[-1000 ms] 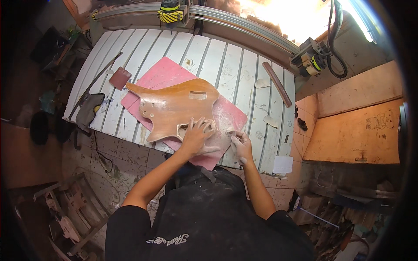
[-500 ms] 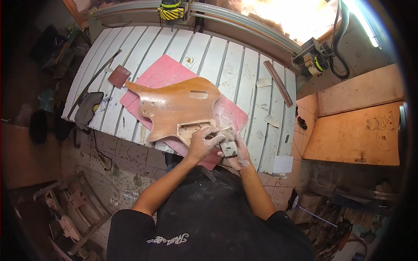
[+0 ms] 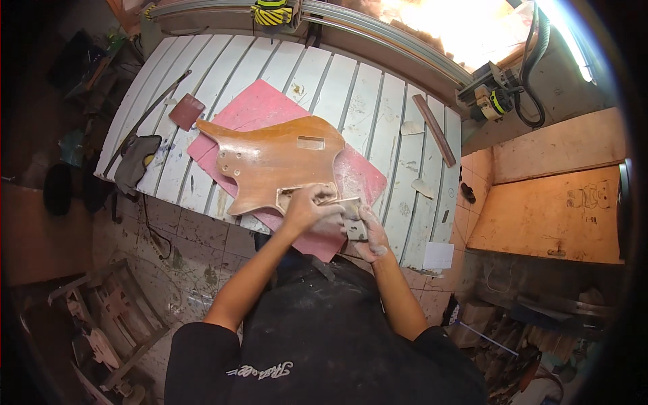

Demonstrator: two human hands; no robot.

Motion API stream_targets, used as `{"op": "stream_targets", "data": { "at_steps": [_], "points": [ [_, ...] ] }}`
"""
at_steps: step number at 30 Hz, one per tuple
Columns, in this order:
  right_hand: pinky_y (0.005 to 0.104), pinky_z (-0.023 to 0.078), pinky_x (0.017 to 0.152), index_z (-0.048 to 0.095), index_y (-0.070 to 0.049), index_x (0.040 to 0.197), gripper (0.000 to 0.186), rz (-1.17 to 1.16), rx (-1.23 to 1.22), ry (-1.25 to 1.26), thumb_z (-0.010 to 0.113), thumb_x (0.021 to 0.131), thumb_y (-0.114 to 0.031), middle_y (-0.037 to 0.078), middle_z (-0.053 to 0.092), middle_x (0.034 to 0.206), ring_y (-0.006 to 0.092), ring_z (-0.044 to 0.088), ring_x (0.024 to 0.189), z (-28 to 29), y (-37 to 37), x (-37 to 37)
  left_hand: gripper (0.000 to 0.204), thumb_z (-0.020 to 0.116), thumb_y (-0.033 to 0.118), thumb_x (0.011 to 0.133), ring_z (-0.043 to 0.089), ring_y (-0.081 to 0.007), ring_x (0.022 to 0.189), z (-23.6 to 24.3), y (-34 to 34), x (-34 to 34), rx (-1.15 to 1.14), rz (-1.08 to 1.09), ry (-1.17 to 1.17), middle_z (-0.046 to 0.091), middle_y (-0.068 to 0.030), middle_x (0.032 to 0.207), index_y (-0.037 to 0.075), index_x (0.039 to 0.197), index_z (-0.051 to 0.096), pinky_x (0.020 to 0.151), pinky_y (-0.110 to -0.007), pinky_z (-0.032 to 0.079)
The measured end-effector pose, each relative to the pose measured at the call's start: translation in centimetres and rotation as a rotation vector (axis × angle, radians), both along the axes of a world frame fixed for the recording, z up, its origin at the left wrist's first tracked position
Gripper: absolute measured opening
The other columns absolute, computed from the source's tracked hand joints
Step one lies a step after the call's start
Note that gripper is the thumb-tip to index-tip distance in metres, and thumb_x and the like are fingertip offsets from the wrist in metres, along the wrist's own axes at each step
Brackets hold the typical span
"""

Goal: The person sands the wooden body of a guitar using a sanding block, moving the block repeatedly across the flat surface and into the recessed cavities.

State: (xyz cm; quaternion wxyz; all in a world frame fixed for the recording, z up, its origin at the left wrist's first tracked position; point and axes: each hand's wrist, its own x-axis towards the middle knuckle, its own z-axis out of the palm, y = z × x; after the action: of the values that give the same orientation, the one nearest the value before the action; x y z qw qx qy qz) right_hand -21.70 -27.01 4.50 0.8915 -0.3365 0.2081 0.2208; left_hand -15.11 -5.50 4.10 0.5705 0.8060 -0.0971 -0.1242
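Note:
An unfinished wooden guitar body (image 3: 270,158), brown with routed pockets and small holes, lies flat on a pink foam sheet (image 3: 262,100). Over its lower right edge, my right hand (image 3: 375,237), dusted white, is wrapped round a small pale sanding block (image 3: 357,231) with dark spots on its face. A piece of sheet, apparently sandpaper, sticks up at the block's top. My left hand (image 3: 305,210) has its fingertips closed at that sheet's upper left edge, beside the control pocket. The pinched spot is partly hidden by the fingers.
The white slatted table (image 3: 331,81) carries a reddish-brown sandpaper sheet (image 3: 187,112), a grey cloth-like item (image 3: 137,162), a long brown strip (image 3: 433,129) and white paper (image 3: 439,256). A rail machine (image 3: 489,101) runs behind. A wooden frame (image 3: 111,317) stands lower left.
My left hand has shifted slightly left and up, its fingers drawn out along the sheet's edge. The block has tilted a little in my right hand, which stays in place.

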Motion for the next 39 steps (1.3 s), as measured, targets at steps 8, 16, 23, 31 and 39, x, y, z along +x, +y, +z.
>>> {"op": "stream_targets", "data": {
  "at_steps": [8, 16, 23, 31, 39],
  "points": [
    [0.0409, 0.057, 0.091, 0.076, -0.004, 0.126, 0.037, -0.161, -1.292, -0.642, 0.081, 0.092, -0.018, 0.015, 0.066, 0.127, 0.0288, 0.070, 0.109, -4.4, 2.4, 2.5, 0.070, 0.079, 0.056, 0.087, 0.047, -0.0348, 0.143, -3.6, 6.6, 9.3, 0.723, 0.314, -0.487, 0.058, -0.0173, 0.149, 0.008, 0.137, 0.069, 0.119, -0.057, 0.035],
    [0.0519, 0.048, 0.103, 0.082, -0.017, 0.118, 0.027, -0.057, -1.741, -0.740, 0.080, 0.091, -0.014, 0.019, 0.062, 0.134, 0.0394, 0.061, 0.123, -4.5, 3.4, 2.4, 0.086, 0.064, 0.073, 0.090, 0.046, -0.0328, 0.147, -3.5, 7.7, 13.3, 0.929, 0.354, -0.361, 0.059, -0.0148, 0.151, 0.008, 0.148, 0.062, 0.126, -0.057, 0.025],
    [0.0500, 0.048, 0.101, 0.082, -0.019, 0.117, 0.025, -0.096, -1.851, -0.756, 0.080, 0.092, -0.015, 0.018, 0.064, 0.129, 0.0390, 0.061, 0.119, -5.0, 4.4, 5.3, 0.085, 0.063, 0.072, 0.090, 0.048, -0.0317, 0.145, -3.0, 7.1, 13.3, 0.965, 0.339, -0.336, 0.063, -0.0144, 0.146, 0.008, 0.147, 0.063, 0.125, -0.058, 0.026],
    [0.0495, 0.047, 0.101, 0.082, -0.018, 0.116, 0.025, -0.094, -1.895, -0.756, 0.082, 0.091, -0.014, 0.018, 0.064, 0.129, 0.0389, 0.062, 0.117, -4.3, 4.7, 4.6, 0.085, 0.064, 0.070, 0.090, 0.049, -0.0320, 0.143, -3.2, 7.6, 13.6, 0.973, 0.335, -0.343, 0.064, -0.0149, 0.145, 0.007, 0.146, 0.063, 0.125, -0.059, 0.025],
    [0.0484, 0.047, 0.106, 0.083, -0.013, 0.113, 0.023, 0.025, -1.846, -0.634, 0.080, 0.090, -0.009, 0.018, 0.061, 0.135, 0.0377, 0.060, 0.124, -7.3, 2.1, 0.9, 0.083, 0.065, 0.069, 0.090, 0.049, -0.0331, 0.143, -2.8, 7.2, 13.7, 0.960, 0.325, -0.341, 0.064, -0.0147, 0.145, 0.006, 0.144, 0.064, 0.125, -0.060, 0.025]
  ]
}}
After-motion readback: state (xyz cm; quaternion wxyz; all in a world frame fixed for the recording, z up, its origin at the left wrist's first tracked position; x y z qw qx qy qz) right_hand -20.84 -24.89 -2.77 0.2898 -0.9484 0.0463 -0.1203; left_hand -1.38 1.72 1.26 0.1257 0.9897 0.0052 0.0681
